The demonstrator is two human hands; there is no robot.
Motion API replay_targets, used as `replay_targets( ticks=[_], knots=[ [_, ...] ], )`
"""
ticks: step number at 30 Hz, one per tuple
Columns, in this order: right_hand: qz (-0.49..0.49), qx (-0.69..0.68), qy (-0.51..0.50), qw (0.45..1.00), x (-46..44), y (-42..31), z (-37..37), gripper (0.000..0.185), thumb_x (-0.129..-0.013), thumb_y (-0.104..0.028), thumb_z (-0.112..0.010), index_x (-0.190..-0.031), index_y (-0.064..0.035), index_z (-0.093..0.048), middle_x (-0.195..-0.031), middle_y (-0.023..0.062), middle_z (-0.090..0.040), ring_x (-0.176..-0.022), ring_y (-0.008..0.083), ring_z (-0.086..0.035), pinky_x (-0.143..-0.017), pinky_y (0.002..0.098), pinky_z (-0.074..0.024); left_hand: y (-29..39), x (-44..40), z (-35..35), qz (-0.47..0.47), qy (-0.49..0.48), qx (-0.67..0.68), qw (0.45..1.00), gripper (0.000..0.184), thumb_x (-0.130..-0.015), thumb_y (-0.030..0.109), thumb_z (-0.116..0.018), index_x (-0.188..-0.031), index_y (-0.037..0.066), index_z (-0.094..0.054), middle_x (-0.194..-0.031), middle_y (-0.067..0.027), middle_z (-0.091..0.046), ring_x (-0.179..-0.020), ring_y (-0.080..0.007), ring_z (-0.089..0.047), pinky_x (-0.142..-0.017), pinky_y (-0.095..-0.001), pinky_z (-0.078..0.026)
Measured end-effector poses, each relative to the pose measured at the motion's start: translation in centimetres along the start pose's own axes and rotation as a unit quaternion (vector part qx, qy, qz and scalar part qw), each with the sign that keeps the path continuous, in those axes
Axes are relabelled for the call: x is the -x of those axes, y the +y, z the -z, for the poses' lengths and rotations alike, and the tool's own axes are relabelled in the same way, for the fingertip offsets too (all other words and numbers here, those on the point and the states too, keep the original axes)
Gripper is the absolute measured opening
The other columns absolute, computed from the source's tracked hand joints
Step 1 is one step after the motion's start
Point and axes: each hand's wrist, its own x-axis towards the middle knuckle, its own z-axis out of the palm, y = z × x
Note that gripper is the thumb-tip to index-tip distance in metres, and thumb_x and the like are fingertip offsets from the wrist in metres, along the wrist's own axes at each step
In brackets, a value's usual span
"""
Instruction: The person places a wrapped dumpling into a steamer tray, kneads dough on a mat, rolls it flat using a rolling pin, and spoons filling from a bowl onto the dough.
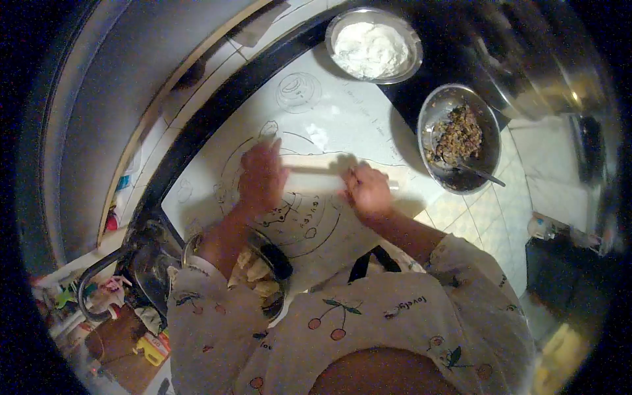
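Observation:
A pale rolling pin point(312, 182) lies crosswise on the white printed mat point(359, 128). My left hand point(262, 176), blurred by motion, rests over its left end. Round its right part my right hand point(367, 191) is closed, with the fingers curled and a short white end sticking out beyond them. Along the far side of the pin runs a pale, flat strip that looks like dough point(309, 160), partly covered by both hands. A patch of white flour point(317, 137) lies on the mat beyond it.
A metal bowl of flour point(372, 51) stands at the back. To its right is a steel bowl of chopped filling point(461, 135) with a spoon point(484, 176). Under my left forearm, a pot point(280, 303) holds pale dumpling-like pieces point(253, 271). A black chair point(148, 253) stands at left.

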Motion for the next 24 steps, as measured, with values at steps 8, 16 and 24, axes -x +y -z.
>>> replay_targets(
  ticks=[8,16,24],
  knots=[
    [-0.026,0.091,0.069,0.993,-7.1,0.0,0.9,0.065,-0.081,-0.037,-0.059,-0.134,-0.0053,-0.038,-0.141,0.0168,-0.033,-0.134,0.0325,-0.024,-0.108,0.0517,-0.0186,-2.8,-5.0,-3.8,0.094,0.162,-0.059,0.980,0.063,-0.082,0.021,-0.060,-0.136,0.004,-0.032,-0.139,-0.0195,-0.033,-0.128,-0.0349,-0.034,-0.102,-0.0557,-0.027],
    [-0.082,0.053,0.046,0.994,-8.5,2.4,1.0,0.059,-0.085,-0.038,-0.053,-0.132,-0.0044,-0.041,-0.144,0.0170,-0.028,-0.134,0.0317,-0.025,-0.108,0.0516,-0.0186,-3.3,-6.2,-3.1,0.083,0.064,0.046,0.993,0.066,-0.078,0.021,-0.065,-0.134,0.006,-0.035,-0.137,-0.0166,-0.037,-0.126,-0.0335,-0.035,-0.100,-0.0505,-0.030],
    [-0.080,0.090,0.080,0.989,-11.3,2.9,0.4,0.060,-0.086,-0.038,-0.052,-0.132,-0.0022,-0.039,-0.142,0.0193,-0.030,-0.134,0.0329,-0.023,-0.107,0.0525,-0.0195,-1.8,-7.9,-3.1,0.031,0.152,-0.027,0.988,0.069,-0.079,0.024,-0.066,-0.136,0.005,-0.033,-0.139,-0.0194,-0.033,-0.127,-0.0374,-0.033,-0.102,-0.0559,-0.026]
  ],
)
